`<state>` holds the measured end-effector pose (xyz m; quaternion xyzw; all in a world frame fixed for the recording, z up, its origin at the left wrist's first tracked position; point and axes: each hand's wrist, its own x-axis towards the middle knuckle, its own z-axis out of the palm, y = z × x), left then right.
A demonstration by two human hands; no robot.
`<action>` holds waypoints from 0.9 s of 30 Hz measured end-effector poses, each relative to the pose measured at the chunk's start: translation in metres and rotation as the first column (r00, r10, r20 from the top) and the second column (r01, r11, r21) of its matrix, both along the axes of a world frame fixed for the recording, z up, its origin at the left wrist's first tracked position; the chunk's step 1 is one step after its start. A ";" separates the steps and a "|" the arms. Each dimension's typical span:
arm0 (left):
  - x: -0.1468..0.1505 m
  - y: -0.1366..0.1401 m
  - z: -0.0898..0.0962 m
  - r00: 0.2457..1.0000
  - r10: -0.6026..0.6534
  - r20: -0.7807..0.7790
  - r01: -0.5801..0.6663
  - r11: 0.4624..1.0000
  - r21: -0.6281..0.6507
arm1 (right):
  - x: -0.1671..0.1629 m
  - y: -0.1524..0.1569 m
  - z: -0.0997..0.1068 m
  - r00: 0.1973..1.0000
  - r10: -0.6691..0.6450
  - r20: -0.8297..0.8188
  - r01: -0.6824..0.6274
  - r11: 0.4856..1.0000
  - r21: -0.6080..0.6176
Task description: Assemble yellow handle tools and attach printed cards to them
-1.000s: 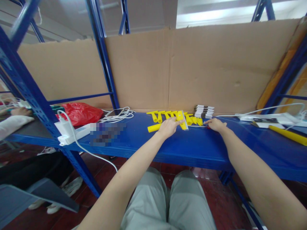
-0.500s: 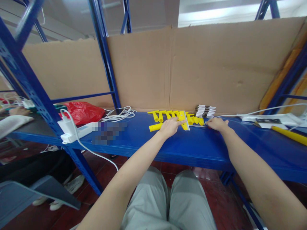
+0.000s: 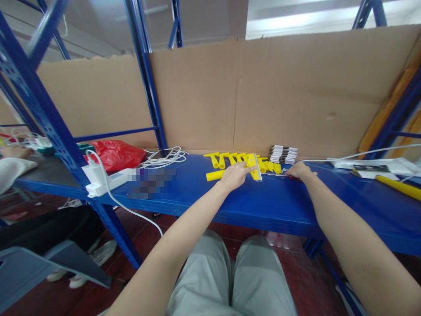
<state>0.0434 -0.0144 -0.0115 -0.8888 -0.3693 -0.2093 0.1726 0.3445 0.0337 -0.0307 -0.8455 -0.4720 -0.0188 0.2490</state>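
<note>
Two bare hands are seen above the blue shelf (image 3: pixel 250 202), each closed on one tool. By the left hand (image 3: pixel 234 175) one yellow tool (image 3: pixel 251 159) is gripped, with the fingers folded over its middle; its handle is shown to the left of the hand, and its broad head, edged by one pale strip, to the right. By the right hand (image 3: pixel 300 170) one thin metal tool (image 3: pixel 274 174) is held, with a little red visible at the fingers; its shaft is pointed leftward to the head of the yellow tool. Whether the two tools are touching cannot be told.

Just behind, about five T-shaped yellow pieces (image 3: pixel 215 161) are laid in a row; the exact number is hidden by overlapping. To the right, a few small yellow pieces (image 3: pixel 275 167) are placed near one stack of white packets (image 3: pixel 283 154), whose layers cannot be counted surely.

Farther left, one bundle of white cable (image 3: pixel 167 157), one red bag (image 3: pixel 116 154) and one power strip (image 3: pixel 110 182) are found. Farther right, one long yellow piece (image 3: pixel 397 188) is laid. At the far left, one hand of a co-worker (image 3: pixel 16 152) is seen.
</note>
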 end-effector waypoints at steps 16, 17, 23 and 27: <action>-0.001 0.005 0.000 1.000 -0.025 0.010 0.025 0.999 -0.035 | -0.072 -0.033 0.028 0.615 0.718 -0.326 -0.531 0.682 0.502; -0.001 0.006 0.000 1.000 -0.021 0.014 0.022 0.999 -0.031 | -0.081 -0.037 0.028 0.546 0.770 -0.331 -0.564 0.629 0.535; -0.001 0.006 -0.001 0.999 0.001 0.041 0.000 1.000 -0.018 | -0.115 -0.050 0.024 0.414 0.862 -0.294 -0.691 0.508 0.515; 0.000 0.005 -0.001 0.998 0.013 0.059 -0.012 1.000 -0.015 | -0.117 -0.044 0.017 0.483 0.859 -0.168 -0.709 0.497 0.500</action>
